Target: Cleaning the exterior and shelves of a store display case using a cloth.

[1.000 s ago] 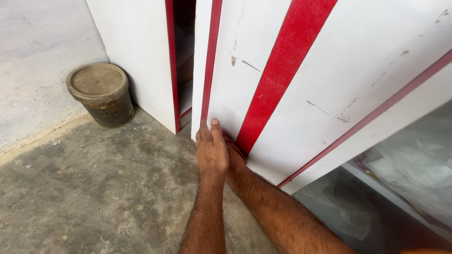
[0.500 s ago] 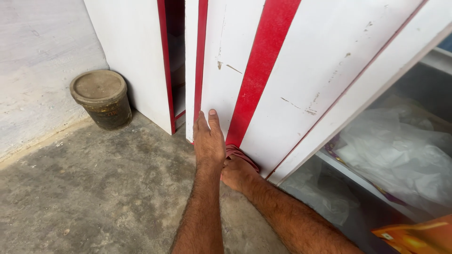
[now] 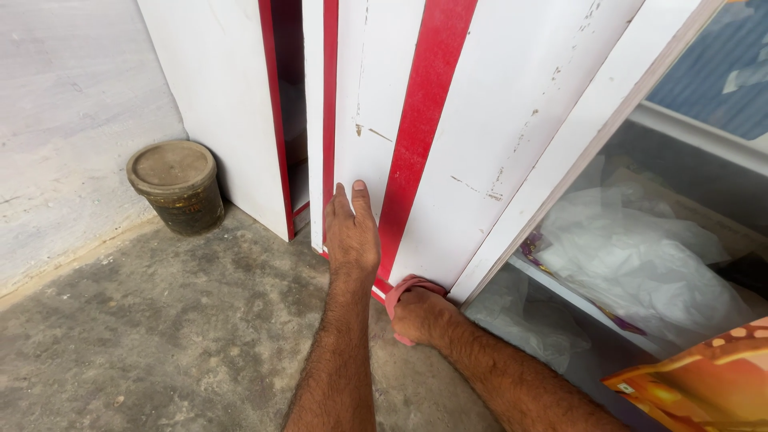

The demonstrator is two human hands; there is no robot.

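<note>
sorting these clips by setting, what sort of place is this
Probably a workshop or storeroom, not a lived-in room: bare rough concrete floor, white laminated boards with red edge strips leaning upright, and a dusty round lidded bucket by the plain wall. The left hand presses one board.

Glossy scuffed laminate board [image 3: 512, 136]; rough concrete floor [image 3: 160, 336].

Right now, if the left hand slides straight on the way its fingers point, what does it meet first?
Only more of the white board: the left hand already lies flat on it, fingers pointing up its face. That line looks free; the red stripe runs alongside.
</note>
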